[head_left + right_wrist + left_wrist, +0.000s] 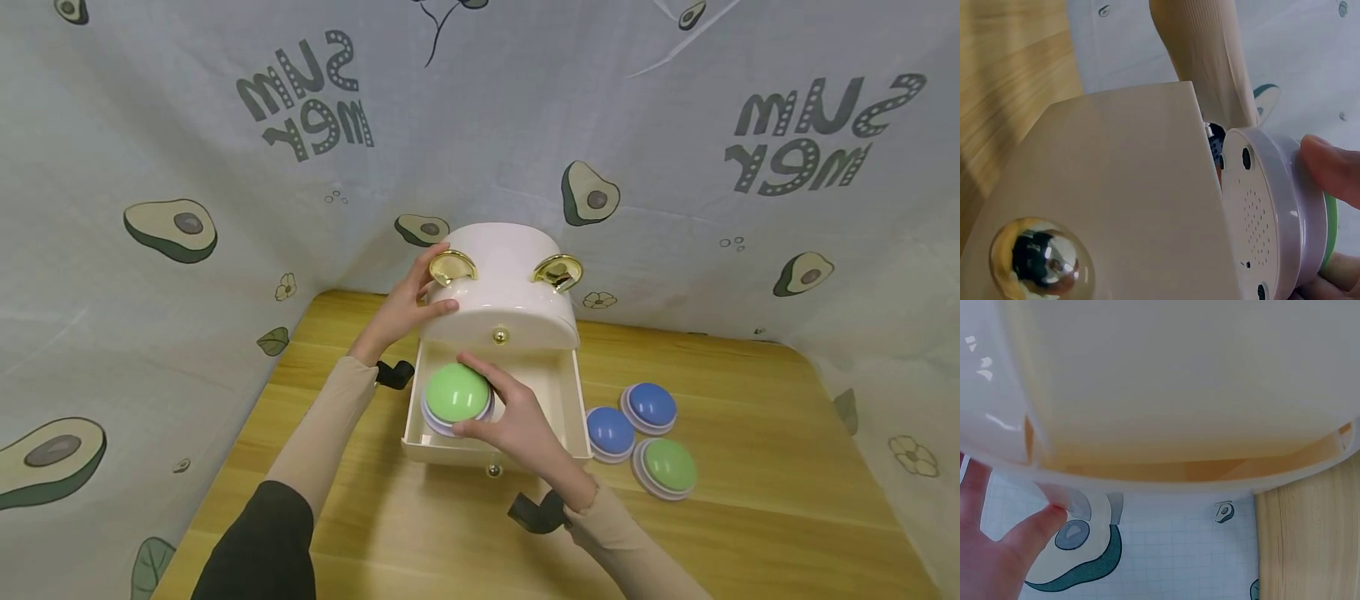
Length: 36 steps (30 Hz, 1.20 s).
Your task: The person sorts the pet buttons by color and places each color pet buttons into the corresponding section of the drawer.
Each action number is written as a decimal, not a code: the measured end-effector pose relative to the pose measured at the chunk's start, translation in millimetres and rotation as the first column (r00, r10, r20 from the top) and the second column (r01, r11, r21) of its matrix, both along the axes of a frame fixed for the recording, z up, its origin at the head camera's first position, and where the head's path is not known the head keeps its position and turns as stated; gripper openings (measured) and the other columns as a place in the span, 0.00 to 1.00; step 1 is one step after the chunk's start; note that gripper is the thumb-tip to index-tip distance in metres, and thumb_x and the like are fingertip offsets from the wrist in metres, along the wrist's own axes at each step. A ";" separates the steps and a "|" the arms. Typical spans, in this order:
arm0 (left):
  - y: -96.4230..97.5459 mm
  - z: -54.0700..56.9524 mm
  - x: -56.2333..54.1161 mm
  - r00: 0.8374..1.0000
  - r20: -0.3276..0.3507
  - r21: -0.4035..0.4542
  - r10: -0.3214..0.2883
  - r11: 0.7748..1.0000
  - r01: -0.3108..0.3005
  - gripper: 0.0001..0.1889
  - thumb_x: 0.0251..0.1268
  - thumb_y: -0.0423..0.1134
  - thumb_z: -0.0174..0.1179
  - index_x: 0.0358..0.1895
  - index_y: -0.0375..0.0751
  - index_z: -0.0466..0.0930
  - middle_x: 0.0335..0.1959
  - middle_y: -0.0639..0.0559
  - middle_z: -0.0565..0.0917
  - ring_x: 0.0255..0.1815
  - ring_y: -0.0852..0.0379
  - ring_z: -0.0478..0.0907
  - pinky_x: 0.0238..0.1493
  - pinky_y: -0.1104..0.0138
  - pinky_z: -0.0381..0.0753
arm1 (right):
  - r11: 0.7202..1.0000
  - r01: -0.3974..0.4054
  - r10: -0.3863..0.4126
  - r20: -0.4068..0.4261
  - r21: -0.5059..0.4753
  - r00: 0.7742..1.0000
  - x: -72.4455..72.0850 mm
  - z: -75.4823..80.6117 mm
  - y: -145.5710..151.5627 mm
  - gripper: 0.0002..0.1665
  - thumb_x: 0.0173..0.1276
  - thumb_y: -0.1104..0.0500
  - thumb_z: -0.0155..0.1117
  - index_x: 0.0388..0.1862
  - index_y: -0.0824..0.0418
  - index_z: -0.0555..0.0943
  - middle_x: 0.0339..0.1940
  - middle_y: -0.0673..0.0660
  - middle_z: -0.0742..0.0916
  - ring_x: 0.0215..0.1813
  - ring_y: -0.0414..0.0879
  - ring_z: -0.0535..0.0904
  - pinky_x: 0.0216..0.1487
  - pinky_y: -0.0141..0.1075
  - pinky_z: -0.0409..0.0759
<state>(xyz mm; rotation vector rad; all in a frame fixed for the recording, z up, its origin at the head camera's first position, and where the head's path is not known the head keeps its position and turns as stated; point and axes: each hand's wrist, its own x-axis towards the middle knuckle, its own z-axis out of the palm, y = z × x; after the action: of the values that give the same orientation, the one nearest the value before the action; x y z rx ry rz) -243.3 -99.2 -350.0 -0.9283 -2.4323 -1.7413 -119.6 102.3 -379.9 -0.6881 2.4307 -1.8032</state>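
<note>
My right hand point(517, 421) grips a green-domed push button point(457, 393) with a pale lilac base, thumb and fingers on its rim. It is over the left part of the pulled-out lower drawer point(551, 400). The right wrist view shows the tilted underside of the button point(1260, 219), with small speaker holes, beside the drawer front point(1116, 181). My left hand point(405, 308) rests on the left side of the white drawer box point(510, 267), fingers spread near a gold ear point(453, 267). In the left wrist view, the thumb of my left hand point(997, 550) touches the box.
Right of the drawer, on the wooden table point(750, 433), lie two blue buttons point(610, 431) point(652, 406) and another green button point(670, 465). A gold knob point(500, 336) marks the upper drawer; the lower drawer has its own knob point(493, 471). A printed avocado cloth point(480, 108) hangs behind.
</note>
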 end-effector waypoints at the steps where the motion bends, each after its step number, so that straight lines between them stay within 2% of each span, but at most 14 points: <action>1: -0.2 -0.2 0.0 1.000 0.000 0.002 -0.001 1.000 0.001 0.42 0.63 0.27 0.61 0.74 0.43 0.46 0.73 0.38 0.54 0.70 0.37 0.57 0.66 0.45 0.58 | 1.000 0.001 -0.001 0.002 0.016 1.000 -0.6 -0.3 -1.4 0.48 0.46 0.65 0.80 0.69 0.61 0.69 0.65 0.55 0.75 0.66 0.48 0.69 0.66 0.41 0.64; 8: -1.2 -1.6 -0.2 1.000 -0.001 0.011 -0.013 1.000 0.013 0.42 0.64 0.30 0.62 0.74 0.44 0.46 0.74 0.39 0.53 0.71 0.37 0.57 0.66 0.44 0.58 | 0.993 0.016 -0.015 -0.016 0.113 1.000 -3.6 -2.9 -7.5 0.49 0.45 0.65 0.80 0.68 0.63 0.69 0.63 0.58 0.77 0.63 0.51 0.72 0.61 0.46 0.71; 15: -0.7 -1.7 -0.4 1.000 0.007 0.008 -0.015 1.000 0.015 0.41 0.64 0.31 0.62 0.74 0.44 0.46 0.74 0.39 0.52 0.71 0.37 0.57 0.66 0.44 0.58 | 0.984 0.011 -0.006 -0.027 0.176 1.000 -7.2 -5.6 -9.4 0.48 0.45 0.65 0.80 0.68 0.64 0.69 0.60 0.58 0.78 0.60 0.52 0.74 0.60 0.48 0.71; 24: -0.9 0.0 -0.1 1.000 -0.001 0.007 -0.010 1.000 0.010 0.41 0.63 0.28 0.61 0.74 0.42 0.46 0.73 0.39 0.54 0.70 0.37 0.58 0.65 0.44 0.59 | 0.969 -0.059 0.069 -0.035 0.238 0.997 -10.5 -12.1 -10.7 0.44 0.51 0.64 0.77 0.67 0.67 0.69 0.64 0.60 0.76 0.65 0.54 0.70 0.64 0.49 0.67; 32: -0.4 0.9 0.2 1.000 0.009 0.009 -0.015 1.000 0.015 0.41 0.64 0.28 0.61 0.74 0.42 0.46 0.73 0.38 0.55 0.70 0.37 0.58 0.65 0.44 0.58 | 0.966 -0.088 0.101 -0.042 0.243 0.994 -11.6 -13.5 -7.4 0.38 0.57 0.62 0.73 0.67 0.67 0.70 0.64 0.60 0.76 0.67 0.54 0.68 0.65 0.50 0.65; 36: -0.6 0.6 0.3 1.000 0.012 0.011 -0.011 1.000 0.011 0.41 0.64 0.28 0.61 0.74 0.42 0.46 0.73 0.38 0.55 0.70 0.37 0.58 0.65 0.44 0.58 | 0.975 -0.080 0.091 -0.042 0.209 0.995 -11.2 -11.2 -5.8 0.37 0.58 0.62 0.72 0.67 0.65 0.70 0.64 0.59 0.77 0.67 0.53 0.68 0.66 0.50 0.64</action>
<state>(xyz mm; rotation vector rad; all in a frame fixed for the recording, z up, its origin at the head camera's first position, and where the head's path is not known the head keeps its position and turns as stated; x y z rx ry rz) -242.9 -99.8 -349.4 -0.9347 -2.4278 -1.7669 -130.8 96.5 -391.1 -0.8140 2.5302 -1.4923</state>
